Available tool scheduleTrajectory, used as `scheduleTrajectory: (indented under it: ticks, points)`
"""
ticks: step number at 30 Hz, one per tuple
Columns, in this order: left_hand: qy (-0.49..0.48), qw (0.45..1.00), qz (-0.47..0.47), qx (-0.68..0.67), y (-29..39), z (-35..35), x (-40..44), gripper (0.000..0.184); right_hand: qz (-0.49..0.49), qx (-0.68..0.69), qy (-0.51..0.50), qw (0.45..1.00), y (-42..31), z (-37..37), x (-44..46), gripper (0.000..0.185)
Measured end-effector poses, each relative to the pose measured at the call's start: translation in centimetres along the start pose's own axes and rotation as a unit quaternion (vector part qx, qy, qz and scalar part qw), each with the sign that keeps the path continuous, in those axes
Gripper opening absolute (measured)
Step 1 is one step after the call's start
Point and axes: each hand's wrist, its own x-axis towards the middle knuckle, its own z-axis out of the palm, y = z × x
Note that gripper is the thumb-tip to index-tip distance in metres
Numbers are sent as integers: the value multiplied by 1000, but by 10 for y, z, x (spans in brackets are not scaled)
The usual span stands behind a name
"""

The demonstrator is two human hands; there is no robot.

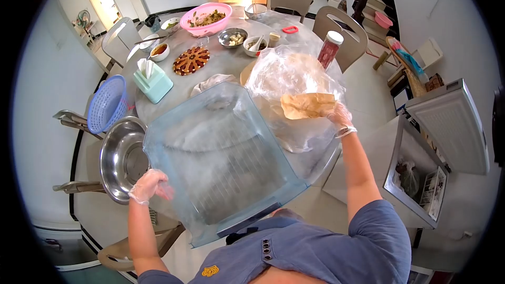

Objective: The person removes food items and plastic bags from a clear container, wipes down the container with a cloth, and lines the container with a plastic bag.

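My right hand [341, 117], in a clear plastic glove, grips a piece of brown paper [307, 105] by its right end. Beneath the paper spreads a large crumpled clear plastic bag [286, 76] on the table. A translucent blue drawer [226, 163] lies tilted between my body and the table, its inside whitish, like frost. My left hand [150, 185], also gloved, is at the drawer's left edge, beside a steel basin [124, 160]. Its fingers are blurred, so I cannot make out whether they grip the edge.
The round table [176, 110] also bears a tissue box [152, 81], a pink basin of food [208, 18], several bowls, a round trivet [191, 61] and a red jar [330, 49]. A blue basket [107, 104] is at the left. An open chest freezer [397, 171] stands at the right.
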Motion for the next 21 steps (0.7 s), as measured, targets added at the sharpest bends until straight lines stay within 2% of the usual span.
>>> scheduleTrajectory:
  ticks: [1,2,4,5,6,8,9,12,15,17,18,20,21]
  points:
    - [11,1000,4,2,0,1,0,26,-4,-2,43,999,7,13,8,40]
    - [12,1000,6,4,-1,1,0,26,-4,0,45,999,13,16,10,40]
    - [33,999,-11,-6,-5,0,4,25,-19,102,-7,995,11,17,3,30]
    - [34,999,-9,-5,-7,-1,6,25,-73,156,-45,984,21,22,8,34]
    - [36,999,-13,-9,-10,-2,8,24,-73,158,-44,984,19,23,2,34]
    - [37,999,-15,-10,-11,-1,8,24,-161,150,-40,975,9,30,-15,28]
    - [34,999,-5,-11,-10,0,7,23,-159,151,-38,975,5,36,-22,28]
    - [40,999,4,1,-6,5,3,22,-282,58,-42,957,-6,60,-37,19]
    - [63,998,2,13,-6,8,2,22,-294,19,-63,953,-12,69,-34,23]
    - [79,997,3,14,-6,8,0,23,-292,-65,-93,950,-16,61,-31,40]
    - [102,995,15,20,-7,10,-2,25,-290,-62,-92,950,-21,48,-33,40]
    - [122,992,27,27,1,17,-8,28,-268,-89,-176,943,-28,13,-39,48]
    - [154,987,40,13,7,25,-14,31,-279,-87,-141,946,-19,4,-36,51]
